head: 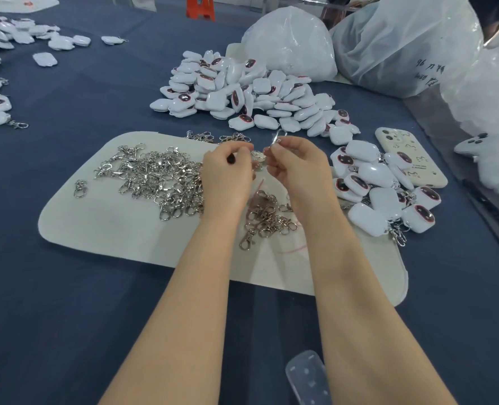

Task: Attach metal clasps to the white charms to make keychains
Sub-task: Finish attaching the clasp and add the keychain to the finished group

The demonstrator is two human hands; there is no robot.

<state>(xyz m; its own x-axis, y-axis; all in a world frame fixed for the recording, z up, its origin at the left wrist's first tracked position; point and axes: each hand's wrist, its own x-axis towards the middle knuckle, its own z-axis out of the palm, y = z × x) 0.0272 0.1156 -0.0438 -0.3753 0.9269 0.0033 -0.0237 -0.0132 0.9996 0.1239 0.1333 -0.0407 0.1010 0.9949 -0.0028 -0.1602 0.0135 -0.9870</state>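
Both my hands are raised over the white mat (102, 229). My left hand (228, 171) curls its fingers round something small and dark, with a bit of metal showing at the fingertips. My right hand (295, 162) pinches a metal clasp (276, 138) whose hook sticks up above the fingers. The two hands nearly touch at a small ring between them. A heap of loose clasps (154, 176) lies on the mat to the left, and a smaller bunch of clasps (267, 220) lies between my forearms. A big pile of white charms (242, 92) sits behind the mat.
Finished charms with clasps (385, 194) lie at the right beside a phone in a cream case (415, 159). Large plastic bags (403, 45) stand at the back right. More charms (14, 39) are scattered at the far left on the blue tablecloth. A clear plastic piece (306, 378) lies near me.
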